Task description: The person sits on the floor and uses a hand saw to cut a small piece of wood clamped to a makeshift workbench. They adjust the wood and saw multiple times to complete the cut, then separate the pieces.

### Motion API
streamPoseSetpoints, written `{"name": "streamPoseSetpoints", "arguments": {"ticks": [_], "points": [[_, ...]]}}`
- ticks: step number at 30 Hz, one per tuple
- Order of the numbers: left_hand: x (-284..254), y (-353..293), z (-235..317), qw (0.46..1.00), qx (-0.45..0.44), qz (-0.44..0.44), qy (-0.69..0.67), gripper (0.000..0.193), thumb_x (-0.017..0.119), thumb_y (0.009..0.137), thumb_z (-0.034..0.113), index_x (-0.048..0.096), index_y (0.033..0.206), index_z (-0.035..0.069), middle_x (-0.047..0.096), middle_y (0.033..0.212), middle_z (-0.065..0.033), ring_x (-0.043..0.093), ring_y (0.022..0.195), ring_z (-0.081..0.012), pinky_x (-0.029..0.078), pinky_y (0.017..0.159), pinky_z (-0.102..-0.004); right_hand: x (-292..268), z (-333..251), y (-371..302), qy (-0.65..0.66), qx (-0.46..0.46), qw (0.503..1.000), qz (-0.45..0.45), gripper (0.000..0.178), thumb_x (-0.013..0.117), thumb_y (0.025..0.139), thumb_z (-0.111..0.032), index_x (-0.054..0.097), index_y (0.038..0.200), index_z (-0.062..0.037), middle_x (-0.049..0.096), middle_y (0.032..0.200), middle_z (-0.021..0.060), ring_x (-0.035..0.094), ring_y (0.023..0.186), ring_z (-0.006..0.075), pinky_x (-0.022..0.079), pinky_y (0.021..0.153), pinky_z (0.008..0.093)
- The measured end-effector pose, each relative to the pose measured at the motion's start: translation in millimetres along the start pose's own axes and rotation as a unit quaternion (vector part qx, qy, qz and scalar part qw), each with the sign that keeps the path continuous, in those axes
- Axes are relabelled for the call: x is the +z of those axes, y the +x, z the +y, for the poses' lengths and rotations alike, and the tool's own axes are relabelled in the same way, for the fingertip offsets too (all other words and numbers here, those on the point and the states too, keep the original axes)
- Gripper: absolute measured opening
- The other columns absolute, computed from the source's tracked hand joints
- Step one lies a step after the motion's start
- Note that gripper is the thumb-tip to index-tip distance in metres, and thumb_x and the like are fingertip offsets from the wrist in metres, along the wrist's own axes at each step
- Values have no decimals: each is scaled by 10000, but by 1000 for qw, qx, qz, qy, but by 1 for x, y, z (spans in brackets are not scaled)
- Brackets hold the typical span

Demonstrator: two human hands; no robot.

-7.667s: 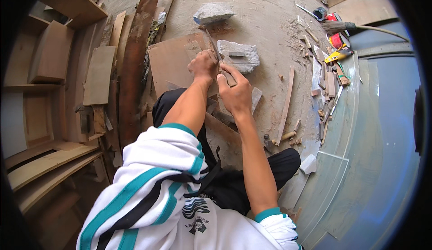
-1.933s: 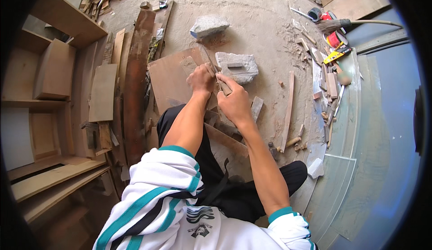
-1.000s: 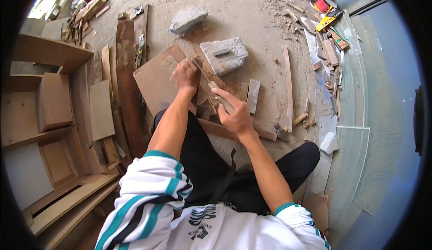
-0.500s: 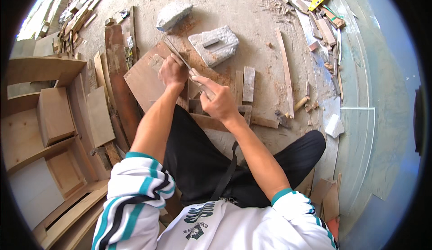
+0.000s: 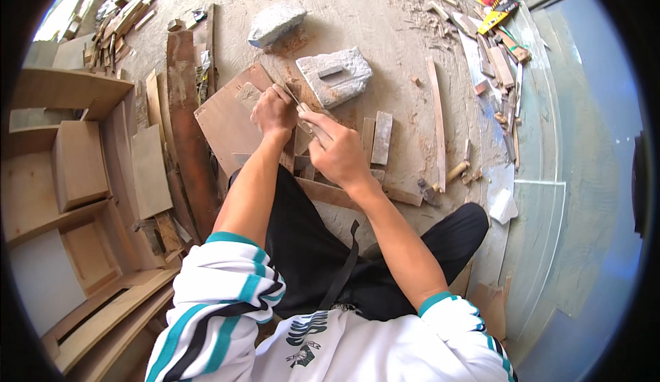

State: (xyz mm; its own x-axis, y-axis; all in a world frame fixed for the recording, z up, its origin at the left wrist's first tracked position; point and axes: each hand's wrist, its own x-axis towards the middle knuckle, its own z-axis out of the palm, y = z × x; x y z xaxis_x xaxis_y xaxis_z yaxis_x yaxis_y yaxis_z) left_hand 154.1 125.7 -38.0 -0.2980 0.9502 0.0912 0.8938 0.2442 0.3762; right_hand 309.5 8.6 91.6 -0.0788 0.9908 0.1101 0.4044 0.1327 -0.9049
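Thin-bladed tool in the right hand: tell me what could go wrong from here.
The thin-bladed tool in the right hand points close past the left hand, so a slip might cut it.

The pale stone block lies near the blade, which could knock against it if a stroke strays.

The small grey bar merely appears to rest on that stone, so a bump might send it off.

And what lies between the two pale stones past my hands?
Only floor strewn with reddish-brown dust, in the head view, between the farther stone and the nearer stone.
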Motion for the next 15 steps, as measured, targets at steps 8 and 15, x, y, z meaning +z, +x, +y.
{"name": "streamPoseSetpoints", "arguments": {"ticks": [8, 15], "points": [[-38, -8, 4, 997, -72, 6, -22, 442, 374, 1008, 333, 695, 863, 65, 728, 932, -191, 693, 865, -408, 529, 787, -530, -59, -61, -134, -27, 20, 999, -24, 465, 616, 810, 49, 661, 1261, -53, 699, 1120, 254, 730, 843, 368, 592, 740, 398], [-20, -4, 11, 998, -36, -6, -46, 463, 374, 1014, 334, 697, 820, 65, 731, 937, -186, 700, 866, -414, 538, 780, -514, 12, 6, 6, 22, 35, 999, -12, 419, 584, 861, 11, 647, 1274, -28, 699, 1151, 215, 708, 1026, 343, 552, 887, 386]]}}
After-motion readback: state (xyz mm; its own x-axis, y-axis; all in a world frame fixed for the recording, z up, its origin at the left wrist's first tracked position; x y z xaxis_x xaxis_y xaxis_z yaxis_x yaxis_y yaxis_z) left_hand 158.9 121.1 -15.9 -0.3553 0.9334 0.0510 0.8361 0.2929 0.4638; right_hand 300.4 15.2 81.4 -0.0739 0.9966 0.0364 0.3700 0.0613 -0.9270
